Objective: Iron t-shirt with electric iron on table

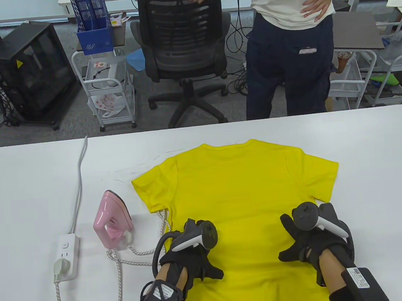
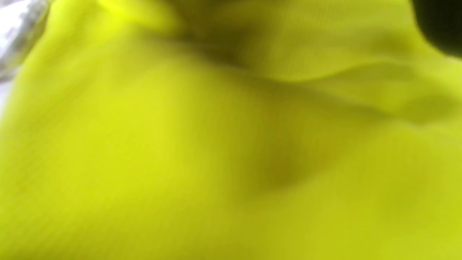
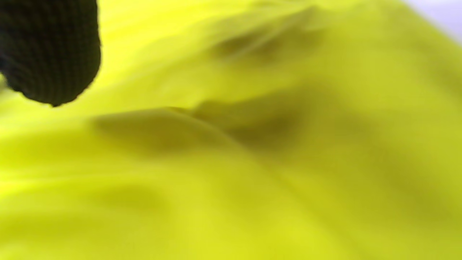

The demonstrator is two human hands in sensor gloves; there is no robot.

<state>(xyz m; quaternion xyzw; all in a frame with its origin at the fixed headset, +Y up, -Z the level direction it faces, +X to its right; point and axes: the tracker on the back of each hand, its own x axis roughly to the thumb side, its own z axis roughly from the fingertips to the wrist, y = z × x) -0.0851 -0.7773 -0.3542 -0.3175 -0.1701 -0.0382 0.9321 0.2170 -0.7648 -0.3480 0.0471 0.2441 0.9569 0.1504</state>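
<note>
White table [image 1: 371, 163] across the near half of the table view, grey carpeted office floor beyond. Spread flat on it, back up and collar toward the far edge: yellow t-shirt [image 1: 239, 189], both short sleeves out to the sides, hem running off the near edge of the view. Resting flat on the lower part of the shirt, left hand [image 1: 192, 253] near the shirt's left side seam and right hand [image 1: 309, 241] near its right side, fingers straight and spread, thumbs pointing inward, nothing gripped by either; black gloves, a tracker on the back of each. Well apart from both hands, left of the shirt's left sleeve: pink electric iron [image 1: 112, 216], standing on its heel, soleplate facing right toward the shirt. Trailing from its base, a braided white cord [image 1: 119, 266], looping across the table to a plug in the white power strip [image 1: 67, 255] just left of the iron; from the strip, a grey cable [image 1: 79, 182] off toward the far edge. Left wrist view: only blurred yellow cloth with soft folds, very close. Right wrist view: same blurred cloth, plus one black gloved fingertip [image 3: 50, 50] at the top left corner. Behind the table: black office chair [image 1: 183, 53], a standing person [image 1: 286, 44] in white top and dark trousers, white wire cart [image 1: 111, 91], black cabinet [image 1: 28, 70].
</note>
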